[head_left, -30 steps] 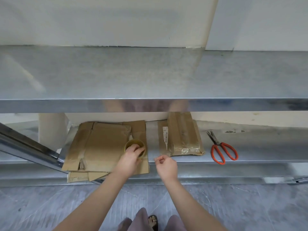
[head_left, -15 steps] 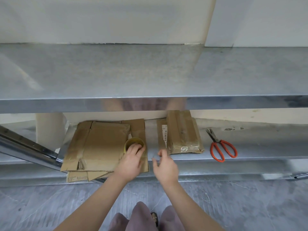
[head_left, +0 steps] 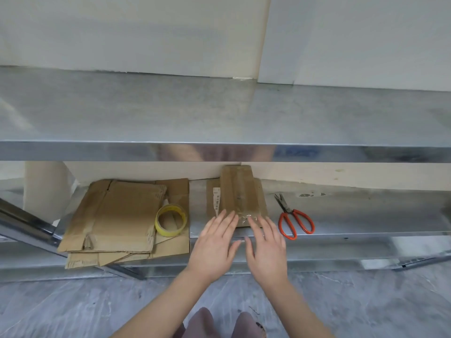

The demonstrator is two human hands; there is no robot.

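Observation:
A taped brown cardboard package (head_left: 238, 193) with a barcode label lies on the lower metal shelf (head_left: 366, 215). Both hands reach to its near end with straight, spread fingers. My left hand (head_left: 214, 245) has its fingertips at the package's near left corner. Beside it, my right hand (head_left: 266, 250) touches the near right corner. Neither hand holds anything. A roll of yellow tape (head_left: 170, 220) stands free on a stack of flattened cardboard (head_left: 117, 215) to the left.
Orange-handled scissors (head_left: 292, 219) lie on the lower shelf right of the package. An upper metal shelf (head_left: 219, 113) overhangs the lower one. A slanted metal bar (head_left: 26, 230) crosses at the left. Grey floor lies below.
My left hand let go of the tape roll and moved right to the package. My right hand opened and moved forward onto the package's near end. The view shifted closer.

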